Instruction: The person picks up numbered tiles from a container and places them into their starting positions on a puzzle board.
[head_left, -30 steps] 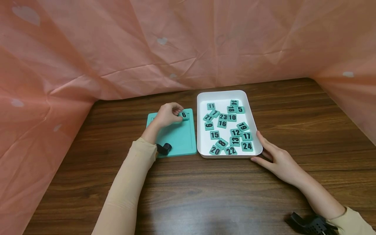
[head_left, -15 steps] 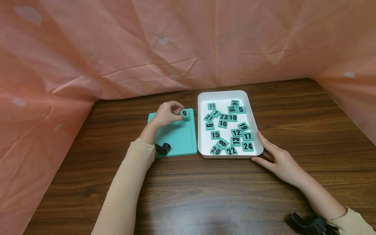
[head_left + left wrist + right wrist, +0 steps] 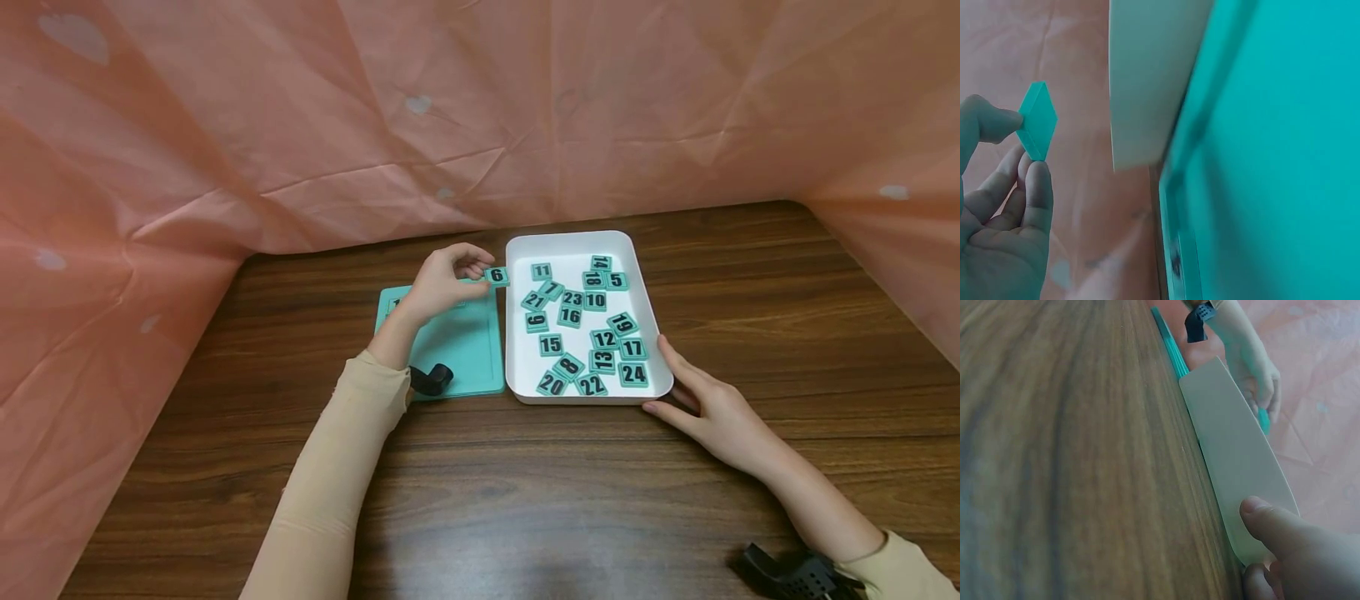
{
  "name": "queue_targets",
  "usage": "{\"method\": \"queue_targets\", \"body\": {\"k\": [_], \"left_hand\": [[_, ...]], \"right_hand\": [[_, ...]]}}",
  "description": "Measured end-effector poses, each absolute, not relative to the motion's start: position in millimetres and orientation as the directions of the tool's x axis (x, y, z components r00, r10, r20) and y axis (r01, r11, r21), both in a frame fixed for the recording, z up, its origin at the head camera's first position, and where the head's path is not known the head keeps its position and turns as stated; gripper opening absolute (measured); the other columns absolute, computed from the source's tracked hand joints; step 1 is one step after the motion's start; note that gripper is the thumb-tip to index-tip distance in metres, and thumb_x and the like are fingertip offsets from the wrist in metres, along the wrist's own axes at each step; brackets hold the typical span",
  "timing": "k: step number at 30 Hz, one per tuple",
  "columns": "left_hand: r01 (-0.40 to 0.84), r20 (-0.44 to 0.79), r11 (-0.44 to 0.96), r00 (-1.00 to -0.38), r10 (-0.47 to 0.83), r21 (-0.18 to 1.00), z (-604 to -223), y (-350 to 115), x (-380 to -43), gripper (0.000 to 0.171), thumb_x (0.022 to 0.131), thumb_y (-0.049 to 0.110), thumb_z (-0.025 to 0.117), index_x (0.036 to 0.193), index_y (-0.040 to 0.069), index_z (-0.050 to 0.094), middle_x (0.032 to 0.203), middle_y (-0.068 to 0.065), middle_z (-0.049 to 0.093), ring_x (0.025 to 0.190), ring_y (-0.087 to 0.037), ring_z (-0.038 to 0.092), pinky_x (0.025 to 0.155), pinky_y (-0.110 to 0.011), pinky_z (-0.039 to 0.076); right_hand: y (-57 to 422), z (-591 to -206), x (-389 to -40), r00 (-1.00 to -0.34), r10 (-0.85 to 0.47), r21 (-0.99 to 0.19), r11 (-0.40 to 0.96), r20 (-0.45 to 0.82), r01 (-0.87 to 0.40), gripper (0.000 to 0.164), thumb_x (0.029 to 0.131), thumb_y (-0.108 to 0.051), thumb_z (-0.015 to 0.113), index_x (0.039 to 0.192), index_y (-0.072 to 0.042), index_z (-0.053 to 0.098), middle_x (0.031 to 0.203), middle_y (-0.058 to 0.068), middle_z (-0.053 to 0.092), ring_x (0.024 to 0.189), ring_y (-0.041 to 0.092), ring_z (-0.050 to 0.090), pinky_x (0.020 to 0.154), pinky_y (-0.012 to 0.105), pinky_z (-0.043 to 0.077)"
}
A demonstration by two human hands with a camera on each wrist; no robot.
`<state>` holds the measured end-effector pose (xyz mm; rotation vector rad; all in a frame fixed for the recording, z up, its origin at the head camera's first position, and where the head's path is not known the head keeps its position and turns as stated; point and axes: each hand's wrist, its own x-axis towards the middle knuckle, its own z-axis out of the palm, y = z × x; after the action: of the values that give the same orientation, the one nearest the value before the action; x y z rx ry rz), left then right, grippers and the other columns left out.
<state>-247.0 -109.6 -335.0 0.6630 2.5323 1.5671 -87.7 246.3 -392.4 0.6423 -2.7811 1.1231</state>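
My left hand point(image 3: 444, 283) pinches a square teal number tile marked 6 point(image 3: 497, 277) between thumb and fingertips. It holds the tile above the gap between the teal board point(image 3: 457, 358) and the white tray point(image 3: 513, 333), near the tray's left rim. In the left wrist view the tile point(image 3: 1038, 122) shows its plain edge and face. Part of the board's upper row is hidden behind that hand. My right hand point(image 3: 708, 414) grips the tray's near right corner, its thumb point(image 3: 1266, 519) on the near wall and other fingers along the right side.
Several loose number tiles lie scattered in the tray, among them 11 point(image 3: 542, 272), 5 point(image 3: 617, 281) and 24 point(image 3: 633, 375). A pink cloth point(image 3: 480, 125) hangs behind the brown wooden table point(image 3: 525, 483). Black wrist mounts point(image 3: 432, 380) sit on both arms.
My left hand has lifted the 6 tile off the board's upper right area and carried it right, toward the tray's left rim. The right hand and the tray stay where they were.
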Motion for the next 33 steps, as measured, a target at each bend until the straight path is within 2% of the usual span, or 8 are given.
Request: {"method": "queue_targets", "body": {"k": [6, 12, 14, 20, 33], "left_hand": [[0.345, 0.153, 0.377, -0.877, 0.455, 0.860, -332.4, -79.6, -239.6, 0.035, 0.080, 0.003, 0.072, 0.114, -0.003, 0.062, 0.104, -0.009, 0.062, 0.090, -0.023, 0.056, 0.081, -0.032, 0.048], [0.381, 0.134, 0.387, -0.836, 0.532, 0.840, -332.5, -50.4, -234.8, 0.036, 0.080, 0.005, 0.072, 0.114, -0.002, 0.062, 0.103, -0.007, 0.062, 0.090, -0.018, 0.056, 0.085, -0.034, 0.048], [0.389, 0.118, 0.400, -0.824, 0.555, 0.830, -333.6, -42.2, -233.6, 0.036, 0.080, 0.006, 0.072, 0.114, -0.001, 0.062, 0.101, -0.006, 0.062, 0.090, -0.016, 0.056, 0.086, -0.031, 0.048], [0.407, 0.076, 0.433, -0.792, 0.606, 0.804, -340.7, -22.1, -231.0, 0.035, 0.079, 0.007, 0.072, 0.112, 0.001, 0.063, 0.099, -0.006, 0.061, 0.089, -0.015, 0.056, 0.079, -0.019, 0.046], [0.459, -0.022, 0.515, -0.731, 0.682, 0.724, -357.0, -6.7, -231.5, 0.033, 0.077, 0.005, 0.073, 0.109, 0.001, 0.064, 0.097, -0.004, 0.062, 0.088, -0.011, 0.056, 0.078, -0.015, 0.045]], "right_hand": [[246.6, -394.3, -87.6, -0.908, -0.351, -0.642, 0.646, 0.230, -0.412, 0.085, 0.086, -0.017, 0.073, 0.152, -0.012, 0.020, 0.148, 0.026, 0.030, 0.126, 0.035, 0.040, 0.088, -0.001, 0.027], [246.4, -393.8, -86.3, -0.904, -0.352, -0.641, 0.641, 0.242, -0.421, 0.085, 0.085, -0.017, 0.073, 0.152, -0.011, 0.021, 0.147, 0.026, 0.031, 0.127, 0.012, 0.037, 0.088, 0.000, 0.030], [246.2, -393.6, -86.2, -0.903, -0.352, -0.642, 0.639, 0.246, -0.424, 0.085, 0.085, -0.016, 0.073, 0.152, -0.010, 0.021, 0.147, 0.026, 0.031, 0.125, 0.008, 0.037, 0.087, 0.001, 0.031], [246.4, -393.6, -86.7, -0.902, -0.350, -0.634, 0.645, 0.251, -0.427, 0.085, 0.085, -0.017, 0.073, 0.152, -0.011, 0.021, 0.146, 0.026, 0.032, 0.124, 0.010, 0.040, 0.087, 0.001, 0.031], [246.4, -393.4, -86.9, -0.906, -0.349, -0.632, 0.652, 0.240, -0.419, 0.084, 0.086, -0.019, 0.073, 0.152, -0.011, 0.021, 0.146, 0.026, 0.032, 0.124, 0.016, 0.041, 0.088, 0.000, 0.029]]}}
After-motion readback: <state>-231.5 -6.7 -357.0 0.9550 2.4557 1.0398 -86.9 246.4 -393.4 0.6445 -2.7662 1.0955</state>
